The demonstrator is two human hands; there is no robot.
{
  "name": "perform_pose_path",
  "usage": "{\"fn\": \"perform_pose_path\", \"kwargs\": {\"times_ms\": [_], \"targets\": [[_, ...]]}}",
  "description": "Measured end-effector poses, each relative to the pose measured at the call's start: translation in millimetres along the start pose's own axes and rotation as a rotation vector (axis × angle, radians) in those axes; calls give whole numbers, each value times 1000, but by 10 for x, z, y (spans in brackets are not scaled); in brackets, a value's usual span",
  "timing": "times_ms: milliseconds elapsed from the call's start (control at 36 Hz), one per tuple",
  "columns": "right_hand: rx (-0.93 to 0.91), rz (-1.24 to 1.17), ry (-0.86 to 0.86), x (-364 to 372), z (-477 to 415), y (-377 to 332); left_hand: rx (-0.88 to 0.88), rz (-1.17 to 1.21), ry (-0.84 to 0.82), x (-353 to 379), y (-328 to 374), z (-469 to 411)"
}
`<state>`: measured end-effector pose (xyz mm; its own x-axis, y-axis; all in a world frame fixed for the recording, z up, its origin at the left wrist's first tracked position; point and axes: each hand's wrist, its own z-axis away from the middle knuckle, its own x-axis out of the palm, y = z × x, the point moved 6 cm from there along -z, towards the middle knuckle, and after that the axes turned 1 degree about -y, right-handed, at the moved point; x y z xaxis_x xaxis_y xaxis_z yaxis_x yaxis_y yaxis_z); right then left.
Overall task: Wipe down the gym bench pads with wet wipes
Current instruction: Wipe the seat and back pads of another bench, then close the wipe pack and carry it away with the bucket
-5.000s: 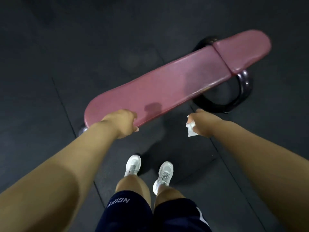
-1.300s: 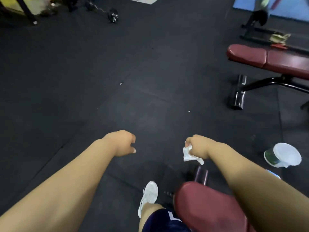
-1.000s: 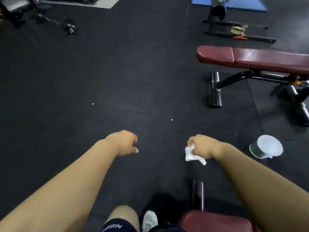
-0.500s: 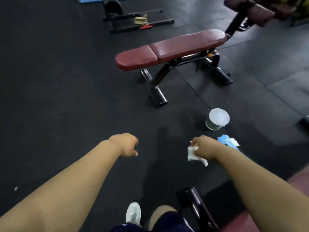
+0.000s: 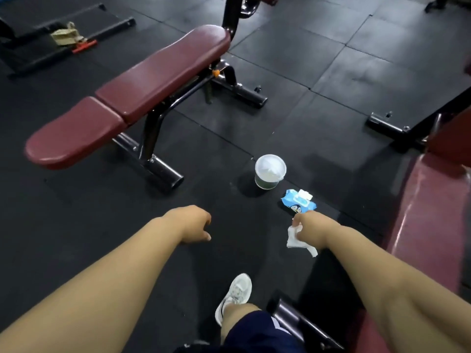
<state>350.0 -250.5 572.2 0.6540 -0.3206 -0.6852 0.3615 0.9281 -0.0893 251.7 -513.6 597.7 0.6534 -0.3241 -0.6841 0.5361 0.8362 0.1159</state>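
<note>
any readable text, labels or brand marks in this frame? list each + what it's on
None is legible.
Wet wipes pack: blue, with a small cartoon figure printed on it; any lettering is too small and blurred to read.
Shorts: a white mark shows, cut off and unreadable.
Lidded cup: no print visible.
Bench pads: no label visible.
Crumpled wipe in the right hand: blank.

Both forearms are bare, with no sleeves, watch or rings showing on the left hand [image 5: 190, 222] or right hand [image 5: 309, 229]. At six o'clock: dark navy shorts [image 5: 257, 332] with a white marking, and a white laced sneaker [image 5: 235, 295].
</note>
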Motion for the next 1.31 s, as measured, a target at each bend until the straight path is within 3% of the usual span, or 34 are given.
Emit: {"fn": "perform_pose_path", "kwargs": {"times_ms": [306,806,1000,1306], "targets": [[75,-156,52,-823,-904,376,85,-13,-65,-1028,97,-1386],[381,-471,124,-1734,-2905,759,247,-231,-227,-2290,14,-4000],[372,-549,164,-1675,-3652,1000,251,-256,-276,-2212,150,-4896],[287,-649,194,-1112,-5333,1397,213,-212,-274,-1493,388,-6126]]}}
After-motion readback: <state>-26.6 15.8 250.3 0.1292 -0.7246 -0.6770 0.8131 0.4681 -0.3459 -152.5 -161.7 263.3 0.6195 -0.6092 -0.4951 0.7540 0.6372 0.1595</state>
